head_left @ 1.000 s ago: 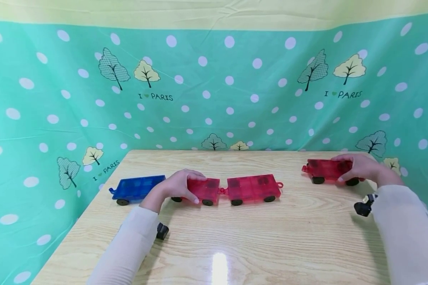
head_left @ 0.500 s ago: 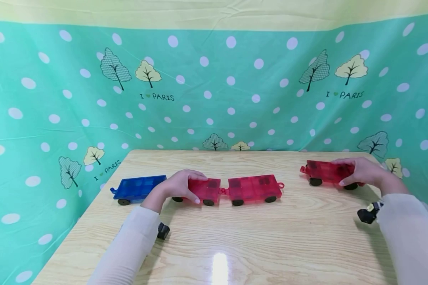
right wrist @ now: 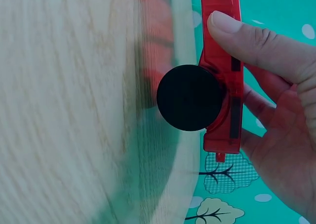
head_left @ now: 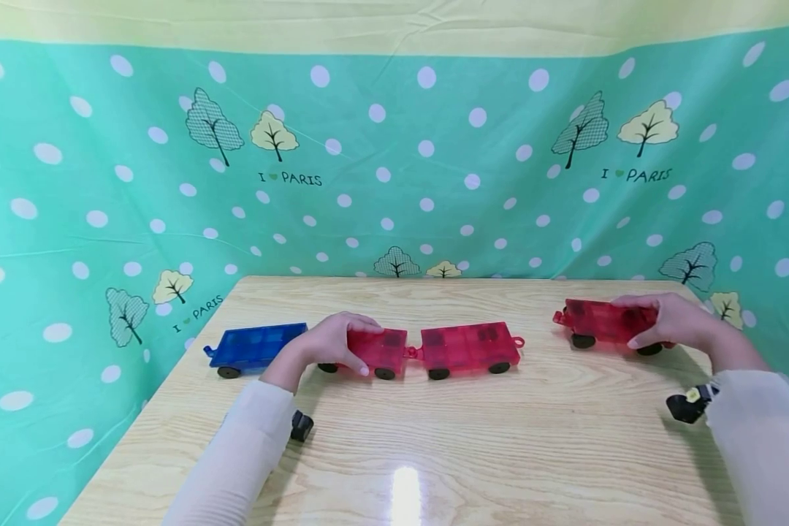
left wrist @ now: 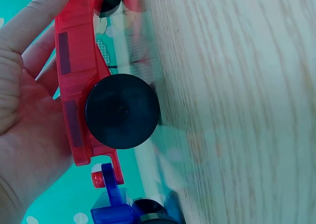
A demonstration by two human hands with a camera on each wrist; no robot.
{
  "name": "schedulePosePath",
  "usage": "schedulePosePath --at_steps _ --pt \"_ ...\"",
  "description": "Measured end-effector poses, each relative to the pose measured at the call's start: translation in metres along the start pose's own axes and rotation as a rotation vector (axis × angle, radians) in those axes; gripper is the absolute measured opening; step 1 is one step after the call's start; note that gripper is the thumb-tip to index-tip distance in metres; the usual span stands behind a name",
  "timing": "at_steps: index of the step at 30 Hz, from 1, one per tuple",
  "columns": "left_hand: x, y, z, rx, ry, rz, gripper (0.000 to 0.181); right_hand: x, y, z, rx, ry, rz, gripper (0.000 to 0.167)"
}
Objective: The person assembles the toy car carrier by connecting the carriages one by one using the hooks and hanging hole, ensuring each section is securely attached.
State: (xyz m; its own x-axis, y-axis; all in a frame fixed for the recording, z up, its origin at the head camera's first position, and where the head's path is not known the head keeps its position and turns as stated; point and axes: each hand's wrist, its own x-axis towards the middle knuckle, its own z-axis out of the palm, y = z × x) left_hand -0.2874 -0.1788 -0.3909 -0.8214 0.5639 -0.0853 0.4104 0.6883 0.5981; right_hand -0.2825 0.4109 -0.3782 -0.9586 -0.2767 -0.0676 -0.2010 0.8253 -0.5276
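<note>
In the head view my left hand (head_left: 334,343) grips a red wheeled car (head_left: 384,351), thumb in front and fingers behind. A second red car (head_left: 468,346) is joined to its right end, and a blue car (head_left: 253,345) stands at its left. The left wrist view shows a blue loop (left wrist: 111,184) at the red car's hook. At the far right my right hand (head_left: 687,325) holds another red car (head_left: 601,321), apart from the row. The right wrist view shows the thumb on the side of this car (right wrist: 222,100), with the other fingers behind it.
The wooden table (head_left: 486,453) carries the cars near its back edge. A green dotted cloth (head_left: 427,175) hangs behind it and at the sides. Black wrist devices are visible below the left sleeve (head_left: 301,425) and right sleeve (head_left: 687,406).
My right hand and its red car have shifted slightly, the hand and sleeve a little to the right and toward the near side. My left hand and the row look unmoved.
</note>
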Motion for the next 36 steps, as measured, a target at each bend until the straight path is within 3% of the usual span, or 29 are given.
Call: schedulePosePath --at_steps 7,36 --pt "0.0 0.0 0.001 -0.005 0.001 -0.002 0.071 -0.004 -0.002 0.005 -0.063 0.026 -0.062 0.085" --pt "-0.003 0.002 0.0 0.0 0.005 -0.011 0.071 -0.029 -0.025 0.021 -0.031 -0.011 -0.111 0.08"
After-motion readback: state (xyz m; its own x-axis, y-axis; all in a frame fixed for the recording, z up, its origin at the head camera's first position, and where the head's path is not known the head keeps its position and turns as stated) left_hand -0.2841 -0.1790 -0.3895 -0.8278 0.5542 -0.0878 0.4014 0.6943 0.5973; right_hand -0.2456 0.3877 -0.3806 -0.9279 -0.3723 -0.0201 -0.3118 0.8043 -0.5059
